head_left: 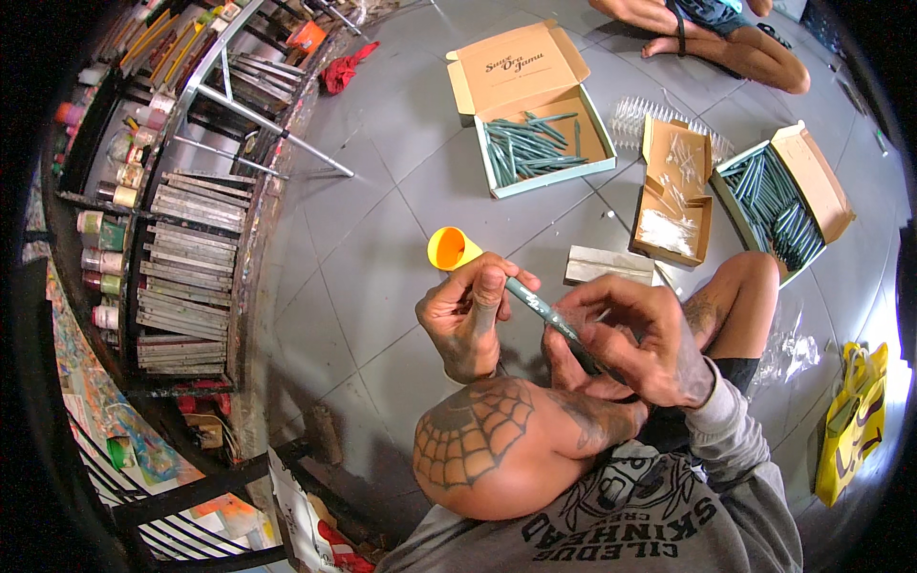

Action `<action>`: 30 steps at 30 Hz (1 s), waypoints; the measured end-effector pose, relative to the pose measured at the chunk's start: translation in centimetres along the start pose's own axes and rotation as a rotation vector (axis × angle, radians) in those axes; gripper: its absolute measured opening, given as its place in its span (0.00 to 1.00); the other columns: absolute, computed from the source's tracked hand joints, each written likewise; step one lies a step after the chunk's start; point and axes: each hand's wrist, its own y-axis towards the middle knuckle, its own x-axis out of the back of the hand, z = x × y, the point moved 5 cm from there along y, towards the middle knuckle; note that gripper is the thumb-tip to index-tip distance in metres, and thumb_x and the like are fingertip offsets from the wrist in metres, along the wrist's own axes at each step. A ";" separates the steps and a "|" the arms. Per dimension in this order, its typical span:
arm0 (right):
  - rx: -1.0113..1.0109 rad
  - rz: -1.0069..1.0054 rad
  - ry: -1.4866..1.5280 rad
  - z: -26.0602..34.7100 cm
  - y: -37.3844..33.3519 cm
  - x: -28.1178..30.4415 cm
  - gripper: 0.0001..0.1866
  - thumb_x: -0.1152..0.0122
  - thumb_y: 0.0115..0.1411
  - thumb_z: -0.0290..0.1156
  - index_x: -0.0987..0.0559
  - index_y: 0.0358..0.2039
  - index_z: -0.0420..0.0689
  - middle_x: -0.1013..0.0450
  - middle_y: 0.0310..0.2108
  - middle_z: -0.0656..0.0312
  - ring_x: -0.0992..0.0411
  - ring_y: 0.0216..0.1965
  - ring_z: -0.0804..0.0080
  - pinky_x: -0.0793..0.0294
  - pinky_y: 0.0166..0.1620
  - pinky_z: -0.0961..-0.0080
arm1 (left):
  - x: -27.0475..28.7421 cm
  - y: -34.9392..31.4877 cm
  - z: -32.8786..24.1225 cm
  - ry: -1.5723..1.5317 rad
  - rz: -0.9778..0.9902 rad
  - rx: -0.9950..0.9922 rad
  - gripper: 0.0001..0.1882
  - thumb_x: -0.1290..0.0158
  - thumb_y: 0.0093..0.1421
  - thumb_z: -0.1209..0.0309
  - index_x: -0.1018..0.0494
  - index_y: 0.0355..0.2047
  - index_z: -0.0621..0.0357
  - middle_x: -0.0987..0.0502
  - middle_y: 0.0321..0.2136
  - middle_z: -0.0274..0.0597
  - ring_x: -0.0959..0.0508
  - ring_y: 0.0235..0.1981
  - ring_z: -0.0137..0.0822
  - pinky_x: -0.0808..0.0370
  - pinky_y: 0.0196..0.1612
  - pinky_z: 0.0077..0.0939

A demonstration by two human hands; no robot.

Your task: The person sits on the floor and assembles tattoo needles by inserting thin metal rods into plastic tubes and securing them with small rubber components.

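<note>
A dark green pen (537, 304) with pale printing is held slantwise between my two hands, above my crossed legs. My left hand (465, 313) pinches its upper left end between thumb and fingers. Closed round the lower right end is my right hand (638, 336), whose fingers hide that tip. Just beyond my left hand, a yellow cup (451, 248) shows its open mouth. A pale grey block (609, 265) lies on the floor past my right hand.
Ahead, an open cardboard box (523, 69) holds loose green pens; another box (829, 172) at right holds many more. Between them, a small brown carton (654, 143) contains clear and white slender pieces, beside a clear spiky rack (630, 119). Paint shelves (143, 286) line the left; a yellow bag (850, 430) lies right.
</note>
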 end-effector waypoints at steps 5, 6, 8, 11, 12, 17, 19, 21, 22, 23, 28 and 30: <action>-0.315 0.088 0.369 -1.1 -0.3 -1.8 0.12 0.42 0.68 0.30 0.22 0.45 0.33 0.19 0.33 0.58 0.23 0.34 0.78 0.24 0.35 0.79 | -0.4 0.2 -0.4 -0.004 0.049 -0.111 0.14 0.41 0.68 0.65 0.20 0.34 0.69 0.18 0.26 0.45 0.24 0.23 0.28 0.30 0.26 0.21; -0.321 0.098 0.380 -1.2 -0.2 -1.8 0.12 0.41 0.69 0.30 0.22 0.45 0.33 0.19 0.33 0.58 0.22 0.34 0.78 0.24 0.34 0.80 | -0.5 0.2 -0.4 0.026 0.054 -0.143 0.17 0.41 0.68 0.62 0.20 0.34 0.67 0.18 0.26 0.45 0.28 0.20 0.25 0.34 0.24 0.19; -0.332 0.123 0.405 -1.3 0.1 -1.7 0.11 0.41 0.69 0.29 0.23 0.45 0.34 0.20 0.33 0.57 0.22 0.32 0.78 0.24 0.33 0.81 | -0.6 0.2 -0.7 0.043 0.076 -0.199 0.16 0.41 0.68 0.63 0.20 0.33 0.68 0.18 0.26 0.45 0.28 0.21 0.26 0.35 0.25 0.20; -0.325 0.139 0.433 -1.0 0.3 -1.8 0.11 0.40 0.70 0.30 0.23 0.44 0.33 0.20 0.32 0.57 0.22 0.30 0.76 0.22 0.32 0.81 | -0.6 0.4 -1.5 0.022 0.112 -0.265 0.12 0.38 0.65 0.69 0.19 0.32 0.70 0.18 0.25 0.45 0.20 0.25 0.32 0.27 0.28 0.23; -0.334 0.137 0.434 -1.0 0.4 -1.8 0.11 0.40 0.70 0.30 0.23 0.44 0.33 0.20 0.32 0.57 0.21 0.31 0.76 0.22 0.33 0.81 | -0.6 0.6 -1.5 0.028 0.114 -0.286 0.12 0.39 0.65 0.69 0.18 0.32 0.69 0.18 0.25 0.45 0.21 0.24 0.30 0.27 0.28 0.23; -0.377 0.130 0.437 -0.8 0.4 -1.7 0.12 0.38 0.70 0.32 0.22 0.43 0.34 0.20 0.31 0.56 0.21 0.31 0.75 0.21 0.34 0.79 | -1.4 1.0 -2.0 0.073 0.144 -0.323 0.12 0.39 0.66 0.68 0.17 0.30 0.66 0.17 0.23 0.39 0.30 0.19 0.23 0.34 0.24 0.20; -0.364 0.109 0.430 -0.8 0.4 -1.8 0.12 0.39 0.70 0.32 0.22 0.43 0.34 0.21 0.30 0.58 0.22 0.29 0.77 0.22 0.31 0.80 | -1.5 1.1 -2.4 0.112 0.160 -0.314 0.12 0.39 0.66 0.67 0.17 0.30 0.64 0.17 0.22 0.36 0.32 0.18 0.22 0.37 0.24 0.20; -0.340 0.062 0.432 -1.0 0.3 -1.9 0.11 0.39 0.69 0.31 0.22 0.43 0.34 0.22 0.29 0.60 0.24 0.27 0.79 0.25 0.29 0.80 | -1.8 1.2 -2.6 0.149 0.181 -0.303 0.13 0.39 0.66 0.67 0.17 0.28 0.64 0.17 0.22 0.34 0.34 0.18 0.22 0.38 0.23 0.20; -0.318 0.029 0.439 -1.1 0.1 -2.0 0.11 0.39 0.69 0.31 0.22 0.42 0.34 0.23 0.28 0.61 0.25 0.27 0.80 0.27 0.28 0.81 | -2.0 1.3 -2.7 0.167 0.191 -0.298 0.13 0.39 0.66 0.67 0.17 0.28 0.63 0.17 0.22 0.33 0.35 0.18 0.22 0.39 0.23 0.20; -0.295 -0.002 0.448 -1.1 0.1 -2.1 0.10 0.38 0.69 0.30 0.22 0.42 0.34 0.23 0.27 0.62 0.26 0.26 0.82 0.29 0.26 0.81 | -2.1 1.4 -2.8 0.172 0.197 -0.296 0.13 0.39 0.65 0.67 0.17 0.27 0.63 0.17 0.22 0.33 0.35 0.18 0.22 0.39 0.23 0.20; -0.235 -0.114 0.243 -1.4 -0.3 -1.7 0.07 0.38 0.65 0.28 0.21 0.38 0.36 0.26 0.26 0.66 0.30 0.26 0.85 0.34 0.25 0.82 | -2.5 1.2 -2.5 0.188 0.226 -0.287 0.13 0.39 0.66 0.67 0.17 0.28 0.64 0.17 0.22 0.34 0.35 0.18 0.22 0.38 0.23 0.20; -0.210 -0.150 0.240 -1.4 -0.5 -1.9 0.07 0.37 0.65 0.28 0.21 0.36 0.37 0.26 0.26 0.67 0.30 0.27 0.86 0.34 0.26 0.82 | -2.6 1.0 -2.5 0.177 0.208 -0.294 0.13 0.39 0.66 0.67 0.17 0.28 0.63 0.17 0.22 0.33 0.34 0.18 0.22 0.38 0.23 0.20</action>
